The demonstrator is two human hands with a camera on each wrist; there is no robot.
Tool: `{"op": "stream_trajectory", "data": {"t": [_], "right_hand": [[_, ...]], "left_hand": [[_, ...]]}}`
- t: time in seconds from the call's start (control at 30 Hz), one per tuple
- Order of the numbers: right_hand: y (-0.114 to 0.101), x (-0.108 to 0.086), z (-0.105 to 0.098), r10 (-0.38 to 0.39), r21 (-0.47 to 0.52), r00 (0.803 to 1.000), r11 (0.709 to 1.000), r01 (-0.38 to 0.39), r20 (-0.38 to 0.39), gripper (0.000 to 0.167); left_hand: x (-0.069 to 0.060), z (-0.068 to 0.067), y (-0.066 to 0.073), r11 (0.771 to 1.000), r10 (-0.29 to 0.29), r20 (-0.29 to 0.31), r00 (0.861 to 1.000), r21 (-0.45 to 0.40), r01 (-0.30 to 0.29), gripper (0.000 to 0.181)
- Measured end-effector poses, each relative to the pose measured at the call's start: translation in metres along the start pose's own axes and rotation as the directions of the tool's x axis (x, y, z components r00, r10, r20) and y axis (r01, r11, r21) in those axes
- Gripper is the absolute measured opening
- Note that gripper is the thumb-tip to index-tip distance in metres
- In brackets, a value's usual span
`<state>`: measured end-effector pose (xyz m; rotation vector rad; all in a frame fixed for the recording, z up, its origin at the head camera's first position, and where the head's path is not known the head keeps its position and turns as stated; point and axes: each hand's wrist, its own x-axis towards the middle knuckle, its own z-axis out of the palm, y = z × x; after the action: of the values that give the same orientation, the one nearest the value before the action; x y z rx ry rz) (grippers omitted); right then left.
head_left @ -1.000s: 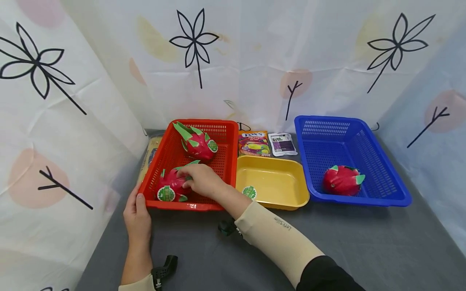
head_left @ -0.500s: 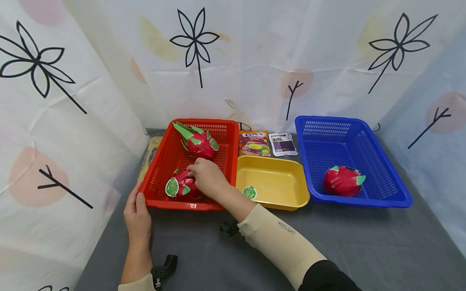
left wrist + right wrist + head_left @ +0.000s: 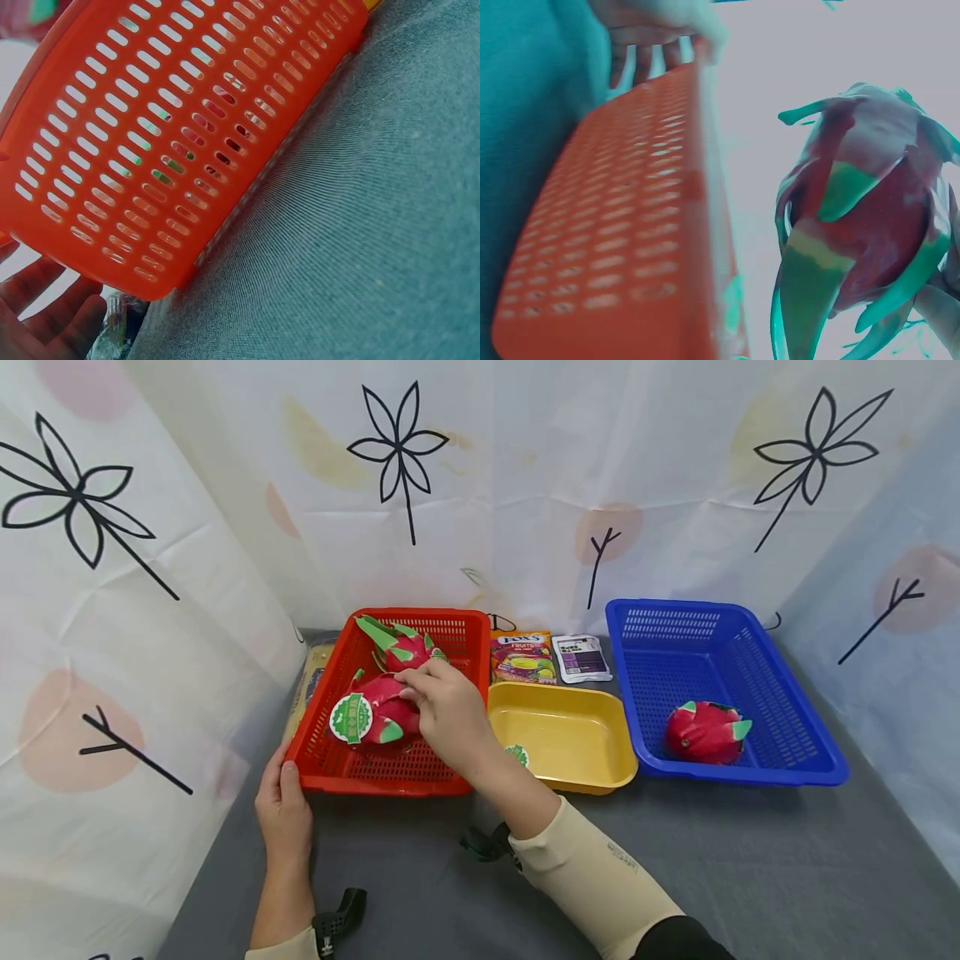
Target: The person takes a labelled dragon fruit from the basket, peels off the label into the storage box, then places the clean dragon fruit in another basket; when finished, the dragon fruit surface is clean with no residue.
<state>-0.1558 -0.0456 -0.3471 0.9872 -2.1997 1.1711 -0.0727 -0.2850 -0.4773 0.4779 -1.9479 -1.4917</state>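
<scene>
My right hand [image 3: 456, 718] grips a pink dragon fruit [image 3: 386, 706] with green tips and a round green sticker, above the red basket [image 3: 405, 787]. In the right wrist view that fruit [image 3: 870, 202] is raised beside the basket's rim, fingers at the right edge. A second dragon fruit [image 3: 405, 647] lies at the back of the red basket, partly hidden by the held one. My left hand [image 3: 283, 814] rests against the basket's left front corner; in the left wrist view its fingers [image 3: 60, 307] are at the basket's outer wall.
A yellow tray [image 3: 562, 727] stands right of the red basket, with a candy bag [image 3: 522, 657] and a small white-and-purple packet [image 3: 582, 658] behind it. Farther right, a blue basket [image 3: 675, 643] holds one dragon fruit [image 3: 707, 732]. Another package [image 3: 309, 681] lies left of the red basket.
The front dragon fruit has been lifted off the red basket's floor by my right hand, which has shifted right. My left hand stays at the basket's corner.
</scene>
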Motion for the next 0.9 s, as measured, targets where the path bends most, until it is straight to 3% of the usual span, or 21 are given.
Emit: {"op": "stream_trajectory", "data": {"t": [0.27, 0.57, 0.7, 0.8, 0.9], "right_hand": [[-0.01, -0.022, -0.052, 0.063, 0.052, 0.981, 0.997, -0.054, -0.183, 0.017], [-0.011, -0.073, -0.107, 0.113, 0.012, 0.92, 0.993, -0.117, -0.376, 0.02], [-0.009, -0.098, -0.123, 0.143, -0.014, 0.907, 0.987, -0.162, -0.397, 0.02], [-0.013, -0.115, -0.131, 0.164, -0.043, 0.913, 0.98, -0.193, -0.374, 0.021], [-0.015, -0.131, -0.135, 0.138, -0.091, 0.92, 0.979, -0.183, -0.367, 0.025]], "left_hand": [[0.001, 0.002, -0.003, 1.0, 0.007, 0.009, 1.0, -0.029, -0.007, 0.043], [0.002, 0.003, -0.004, 0.999, 0.001, 0.011, 1.0, -0.048, -0.001, 0.043], [0.002, 0.002, -0.005, 0.999, -0.006, 0.011, 1.0, -0.051, 0.006, 0.043], [0.002, 0.0, -0.004, 0.999, -0.013, 0.01, 1.0, -0.049, 0.013, 0.043], [0.0, 0.0, -0.004, 0.998, -0.021, 0.012, 1.0, -0.055, 0.021, 0.043]]}}
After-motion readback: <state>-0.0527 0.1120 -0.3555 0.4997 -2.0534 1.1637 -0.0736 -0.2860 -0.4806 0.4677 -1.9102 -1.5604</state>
